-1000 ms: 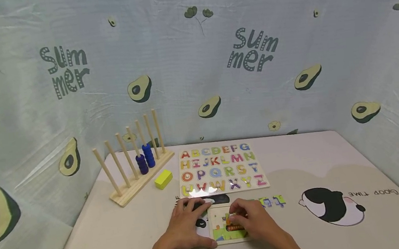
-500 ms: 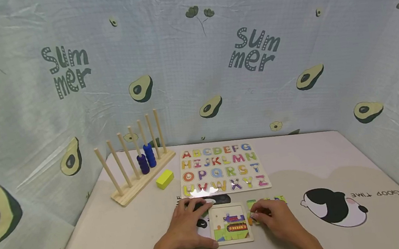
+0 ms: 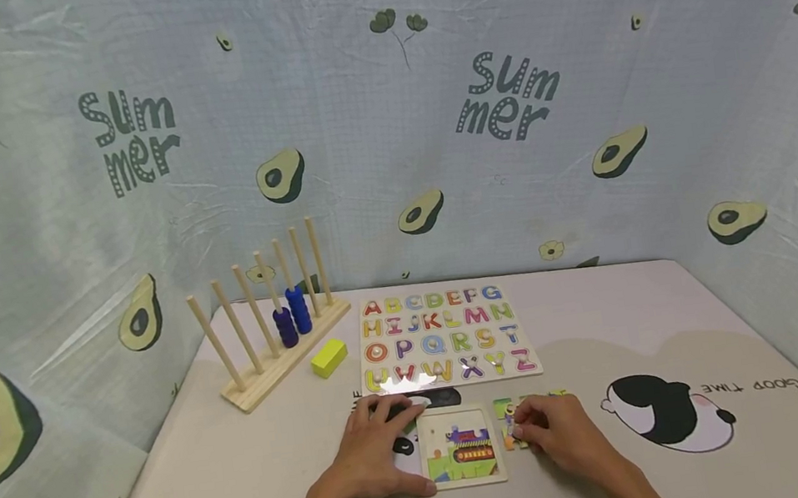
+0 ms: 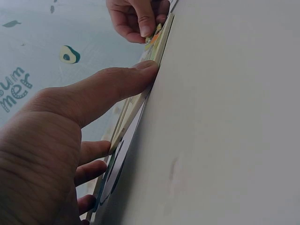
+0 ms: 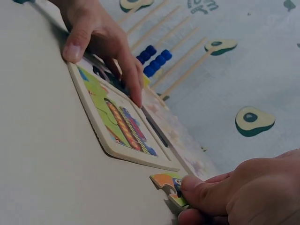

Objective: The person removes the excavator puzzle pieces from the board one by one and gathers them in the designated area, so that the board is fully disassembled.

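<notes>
My left hand holds the left side of a small wooden puzzle tray, thumb at the near corner and a finger at the far one. Inside the tray, a partly assembled picture shows a tracked vehicle on green, with bare wood around its upper part. To the right of the tray, my right hand pinches a puzzle piece with thumb and fingers, low over the table. Other loose jigsaw pieces lie beside and behind these fingers, which partly hide them.
An alphabet board lies behind the tray. At the back left stands a wooden peg rack with dark blue beads on two pegs. A yellow block sits near it. A patterned cloth surrounds the table.
My right hand has moved from over the tray to the loose pieces at its right, uncovering the vehicle picture. The left hand has stayed on the tray.
</notes>
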A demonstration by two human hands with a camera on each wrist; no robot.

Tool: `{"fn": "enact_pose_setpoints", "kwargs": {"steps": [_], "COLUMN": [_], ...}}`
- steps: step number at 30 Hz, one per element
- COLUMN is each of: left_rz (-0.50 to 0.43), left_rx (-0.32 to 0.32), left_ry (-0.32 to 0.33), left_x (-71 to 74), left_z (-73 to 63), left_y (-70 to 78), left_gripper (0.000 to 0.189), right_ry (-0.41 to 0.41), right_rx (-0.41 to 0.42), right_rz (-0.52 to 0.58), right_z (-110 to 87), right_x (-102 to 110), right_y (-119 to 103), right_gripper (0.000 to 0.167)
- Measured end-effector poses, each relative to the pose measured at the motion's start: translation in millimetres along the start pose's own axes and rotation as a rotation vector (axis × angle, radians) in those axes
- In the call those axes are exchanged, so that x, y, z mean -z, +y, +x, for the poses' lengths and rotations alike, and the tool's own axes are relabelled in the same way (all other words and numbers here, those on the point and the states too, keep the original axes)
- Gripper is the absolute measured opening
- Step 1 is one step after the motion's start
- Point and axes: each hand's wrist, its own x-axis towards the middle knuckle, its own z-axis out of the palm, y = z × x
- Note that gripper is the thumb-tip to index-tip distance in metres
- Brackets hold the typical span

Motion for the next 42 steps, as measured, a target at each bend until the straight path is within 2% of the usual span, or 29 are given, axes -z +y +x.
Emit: {"fn": "enact_pose_setpoints", "kwargs": {"steps": [4,9,19,25,30,34,38,42], "left_rz": [0.002,0.003,0.008,0.004,0.003,0.009,0.009,0.01], "left_rx": [-0.001,0.003,-0.001,0.0,0.001,0.007,0.009,0.01], "left_ry": [-0.001,-0.005,-0.009,-0.004,-0.003,-0.011,-0.021,-0.025], "left_x": [0.6,0.6,-0.1,-0.4,-0.4,-0.5,-0.7,-1.0], "left_z": [-0.1,0.4,1.1,0.8,0.3,0.6,1.6,2.3], "left_y": [-0.5,-0.8,0.0,-0.5,-0.8,-1.2,-1.3,-2.2], "left_gripper": [0.102,0.103,0.102,0.102,0.103,0.103,0.103,0.103], "right_ry": [0.013,0.069,0.117,0.166,0.111,-0.003,-0.107,-0.146], "right_rx": [0.035,0.08,0.107,0.163,0.231,0.208,0.153,0.168], "right_rz": [-0.102,-0.205,-0.256,-0.242,-0.21,-0.211,-0.273,-0.361], "right_z": [0.8,0.3,-0.4,4.6,10.1,12.2,14.2,17.3], "right_x": [-1,-4,-5,-9,-15,-23,-31,-39], "right_y": [-3,-9,-8,-12,-26,-41,-55,-62], "right_gripper": [0.006,0.01,0.014,0.017,0.014,0.018,0.033,0.044]}}
